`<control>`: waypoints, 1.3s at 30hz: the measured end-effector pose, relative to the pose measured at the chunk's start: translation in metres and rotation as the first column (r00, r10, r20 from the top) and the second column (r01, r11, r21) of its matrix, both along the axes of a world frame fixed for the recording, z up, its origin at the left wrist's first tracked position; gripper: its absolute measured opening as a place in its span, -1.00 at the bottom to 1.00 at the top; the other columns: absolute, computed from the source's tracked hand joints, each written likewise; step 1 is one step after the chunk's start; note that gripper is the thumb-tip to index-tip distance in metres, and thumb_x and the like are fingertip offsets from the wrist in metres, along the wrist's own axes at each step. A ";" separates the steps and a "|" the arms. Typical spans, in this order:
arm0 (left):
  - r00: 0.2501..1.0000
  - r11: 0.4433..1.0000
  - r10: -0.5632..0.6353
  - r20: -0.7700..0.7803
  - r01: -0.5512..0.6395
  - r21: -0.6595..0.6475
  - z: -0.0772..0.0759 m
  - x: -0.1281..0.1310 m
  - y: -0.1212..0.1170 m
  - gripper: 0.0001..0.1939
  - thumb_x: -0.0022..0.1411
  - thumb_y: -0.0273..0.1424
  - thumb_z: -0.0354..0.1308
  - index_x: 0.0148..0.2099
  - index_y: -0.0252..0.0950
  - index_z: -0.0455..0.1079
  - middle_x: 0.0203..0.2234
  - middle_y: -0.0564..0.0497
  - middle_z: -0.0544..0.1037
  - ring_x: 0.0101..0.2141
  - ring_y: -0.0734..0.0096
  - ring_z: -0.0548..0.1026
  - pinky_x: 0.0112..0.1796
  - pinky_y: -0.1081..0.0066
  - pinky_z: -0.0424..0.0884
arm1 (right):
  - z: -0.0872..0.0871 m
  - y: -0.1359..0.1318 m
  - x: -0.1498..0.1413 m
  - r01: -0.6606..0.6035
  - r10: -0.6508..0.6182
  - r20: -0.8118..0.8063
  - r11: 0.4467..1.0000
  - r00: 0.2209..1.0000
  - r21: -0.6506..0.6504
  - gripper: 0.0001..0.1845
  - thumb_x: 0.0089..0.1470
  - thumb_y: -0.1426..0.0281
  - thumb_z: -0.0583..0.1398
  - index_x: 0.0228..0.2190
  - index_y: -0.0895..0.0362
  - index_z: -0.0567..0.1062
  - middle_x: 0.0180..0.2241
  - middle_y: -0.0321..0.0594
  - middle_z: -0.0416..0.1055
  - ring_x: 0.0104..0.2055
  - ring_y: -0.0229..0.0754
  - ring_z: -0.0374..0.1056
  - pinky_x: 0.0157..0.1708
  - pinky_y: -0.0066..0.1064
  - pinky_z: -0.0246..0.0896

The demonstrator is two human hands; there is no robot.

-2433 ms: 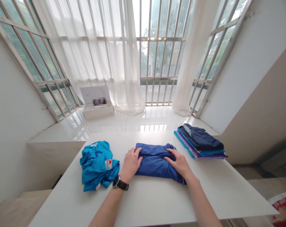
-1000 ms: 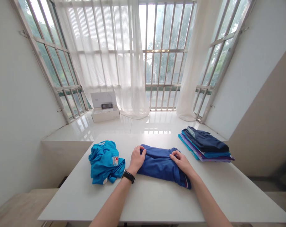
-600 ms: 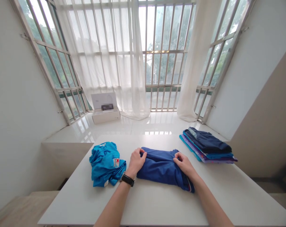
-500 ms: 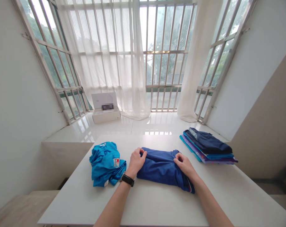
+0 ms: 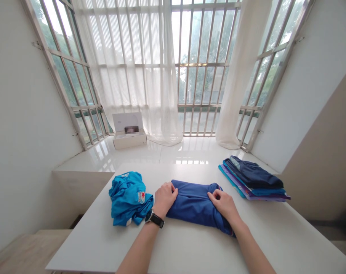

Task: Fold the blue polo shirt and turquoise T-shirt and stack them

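A dark blue garment (image 5: 194,207) lies folded into a long bundle on the white table (image 5: 184,251), with a red-and-white trim edge at its lower right. My left hand (image 5: 165,198), with a watch on the wrist, pinches the cloth at the bundle's left end. At the right end, my right hand (image 5: 223,205) grips the same garment between thumb and fingers. A seam or fold edge runs between the two hands. Just left of my left hand sits a crumpled bright blue garment (image 5: 127,201) with a red-and-white emblem.
A stack of folded clothes (image 5: 254,177), navy on top with blue and purple beneath, stands at the right back of the table. On the window ledge (image 5: 161,154) is an open white box (image 5: 130,140). Sheer curtains (image 5: 127,68) hang before the barred window.
The upper fold of the dark blue garment now lies flatter and smoother. My right hand has shifted slightly left and down; my left hand has barely moved.
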State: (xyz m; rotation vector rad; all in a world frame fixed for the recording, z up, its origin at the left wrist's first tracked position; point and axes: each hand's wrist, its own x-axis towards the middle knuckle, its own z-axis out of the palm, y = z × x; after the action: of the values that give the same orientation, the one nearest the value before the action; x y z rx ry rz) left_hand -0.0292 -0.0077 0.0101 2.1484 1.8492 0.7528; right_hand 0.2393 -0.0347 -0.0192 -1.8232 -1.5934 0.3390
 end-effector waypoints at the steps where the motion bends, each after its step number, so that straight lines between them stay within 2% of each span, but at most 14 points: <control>1: 1.000 1.000 -0.009 -0.028 0.010 0.024 0.001 0.001 -0.002 -0.86 0.27 -0.34 0.16 -0.35 -0.25 0.43 -0.35 -0.04 0.52 -0.29 0.24 0.50 -0.27 0.34 0.36 | -0.001 0.000 0.000 0.003 -0.003 0.014 1.000 1.000 0.002 -0.61 0.01 0.03 0.11 -0.65 0.02 0.31 -0.56 -0.26 0.39 -0.42 -0.11 0.34 -0.30 -0.30 0.15; 4: 0.992 0.989 -0.082 -0.094 0.092 0.111 0.005 0.001 -0.005 -0.95 0.25 -0.42 0.16 -0.23 -0.25 0.44 -0.10 -0.11 0.48 -0.07 0.14 0.43 -0.08 0.24 0.34 | -0.003 -0.001 0.000 0.023 -0.024 0.051 1.000 0.998 0.014 -0.61 0.03 0.05 0.11 -0.64 0.03 0.36 -0.45 -0.20 0.40 -0.35 -0.09 0.37 -0.27 -0.30 0.17; 6: 0.977 0.971 -0.166 -0.132 0.186 0.150 0.007 0.001 -0.006 -0.86 0.26 -0.50 0.13 -0.14 -0.22 0.43 0.02 -0.08 0.44 0.04 0.15 0.36 0.03 0.21 0.29 | -0.004 -0.001 0.001 0.034 -0.035 0.068 0.999 0.997 0.019 -0.61 0.04 0.06 0.11 -0.64 0.04 0.38 -0.38 -0.16 0.40 -0.31 -0.09 0.38 -0.26 -0.29 0.19; 9: 0.935 0.931 -0.302 -0.186 0.331 0.154 0.011 0.002 -0.005 -0.73 0.30 -0.61 0.02 -0.13 -0.18 0.45 -0.02 0.02 0.50 0.03 0.28 0.38 0.06 0.29 0.27 | -0.004 -0.002 0.001 0.030 -0.032 0.086 0.999 0.996 0.020 -0.61 0.07 0.08 0.11 -0.62 0.04 0.41 -0.37 -0.16 0.39 -0.31 -0.10 0.39 -0.24 -0.30 0.22; 12: 0.911 0.911 -0.348 -0.219 0.385 0.152 0.018 0.011 -0.003 -0.68 0.33 -0.61 -0.07 -0.10 -0.21 0.46 -0.07 -0.03 0.54 -0.03 0.28 0.44 0.06 0.28 0.30 | -0.004 -0.002 0.001 0.016 -0.018 0.099 1.000 0.995 0.021 -0.61 0.09 0.10 0.11 -0.63 0.05 0.41 -0.38 -0.19 0.38 -0.34 -0.13 0.39 -0.23 -0.31 0.24; 16: 0.907 0.902 -0.358 -0.223 0.397 0.167 0.018 0.035 -0.001 -0.66 0.42 -0.30 -0.05 0.12 -0.28 0.39 0.13 -0.18 0.43 0.17 0.09 0.31 0.18 0.14 0.19 | -0.004 -0.001 0.002 -0.003 0.001 0.122 1.000 0.992 0.018 -0.61 0.10 0.10 0.11 -0.63 0.05 0.41 -0.39 -0.20 0.38 -0.33 -0.13 0.40 -0.20 -0.30 0.26; 19: 0.888 0.897 -0.398 -0.228 0.429 0.105 0.002 0.049 0.001 -0.42 0.40 -0.04 -0.09 0.28 -0.28 0.27 0.28 -0.22 0.27 0.31 -0.05 0.11 0.28 0.00 -0.01 | -0.005 -0.001 0.003 -0.020 0.019 0.147 1.000 0.989 0.005 -0.60 0.13 0.10 0.10 -0.62 0.05 0.42 -0.39 -0.20 0.39 -0.31 -0.13 0.42 -0.18 -0.31 0.27; 21: 0.888 0.902 -0.402 -0.226 0.425 0.067 -0.010 0.052 0.001 -0.36 0.40 0.03 -0.17 0.33 -0.23 0.21 0.30 -0.20 0.25 0.32 -0.04 0.10 0.29 -0.03 -0.08 | -0.003 -0.002 0.005 -0.023 0.024 0.167 1.000 0.986 -0.010 -0.60 0.14 0.11 0.09 -0.61 0.05 0.42 -0.39 -0.19 0.39 -0.30 -0.13 0.42 -0.18 -0.31 0.27; 24: 0.895 0.909 -0.386 -0.225 0.410 0.074 -0.021 0.052 0.002 -0.35 0.41 0.04 -0.24 0.35 -0.20 0.20 0.29 -0.18 0.27 0.30 0.00 0.14 0.30 -0.01 -0.10 | 0.009 -0.008 0.003 0.006 -0.001 0.219 1.000 0.976 -0.022 -0.59 0.17 0.13 0.07 -0.61 0.05 0.40 -0.36 -0.15 0.40 -0.32 -0.10 0.40 -0.22 -0.27 0.27; 27: 0.897 0.909 -0.377 -0.231 0.406 0.095 -0.023 0.051 0.002 -0.35 0.41 0.04 -0.24 0.34 -0.20 0.21 0.28 -0.19 0.29 0.29 -0.01 0.17 0.29 0.00 -0.08 | 0.032 -0.010 -0.012 0.003 -0.025 0.355 0.998 0.934 0.062 -0.63 0.20 0.18 0.04 -0.51 0.06 0.48 -0.24 -0.07 0.44 -0.17 -0.02 0.39 -0.13 -0.22 0.26; 29: 0.895 0.906 -0.378 -0.237 0.410 0.101 -0.022 0.051 0.002 -0.35 0.41 0.03 -0.22 0.34 -0.21 0.21 0.27 -0.20 0.30 0.28 -0.02 0.18 0.29 -0.01 -0.08 | 0.045 -0.007 -0.029 -0.071 0.010 0.433 0.990 0.901 0.124 -0.62 0.23 0.19 0.02 -0.34 0.08 0.56 -0.09 -0.01 0.46 0.01 0.03 0.35 0.05 -0.19 0.20; 31: 0.891 0.904 -0.383 -0.243 0.416 0.100 -0.021 0.051 0.001 -0.37 0.41 -0.01 -0.18 0.34 -0.22 0.21 0.28 -0.20 0.29 0.28 -0.01 0.18 0.29 -0.01 -0.07 | 0.049 -0.001 -0.045 -0.149 0.079 0.481 0.983 0.873 0.109 -0.56 0.24 0.17 0.01 -0.11 0.14 0.55 0.11 0.04 0.39 0.19 0.07 0.24 0.20 -0.15 0.07; 35: 0.897 0.913 -0.375 -0.232 0.401 0.075 -0.020 0.051 0.001 -0.41 0.39 -0.06 -0.14 0.33 -0.21 0.22 0.28 -0.17 0.30 0.28 0.03 0.19 0.29 0.00 -0.06 | 0.025 0.007 -0.058 -0.147 0.192 0.516 0.981 0.835 -0.127 -0.34 0.25 0.12 -0.04 0.18 0.30 0.35 0.28 0.12 0.21 0.36 0.11 0.03 0.31 -0.06 -0.12; 39: 0.920 0.937 -0.329 -0.212 0.347 0.051 -0.018 0.047 0.001 -0.42 0.39 -0.04 -0.16 0.30 -0.18 0.28 0.28 -0.15 0.31 0.29 0.05 0.18 0.30 0.01 -0.07 | 0.001 0.005 -0.050 -0.007 0.122 0.501 0.974 0.857 -0.226 -0.21 0.26 0.04 -0.12 0.29 0.33 0.17 0.33 0.10 0.11 0.39 0.08 -0.03 0.34 -0.10 -0.18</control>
State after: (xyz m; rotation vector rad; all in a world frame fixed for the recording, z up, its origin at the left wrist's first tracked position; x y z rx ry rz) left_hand 0.0180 -0.0064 -0.0079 2.5919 1.4836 0.5657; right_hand 0.1892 -0.0297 -0.0179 -2.1548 -2.0488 0.0500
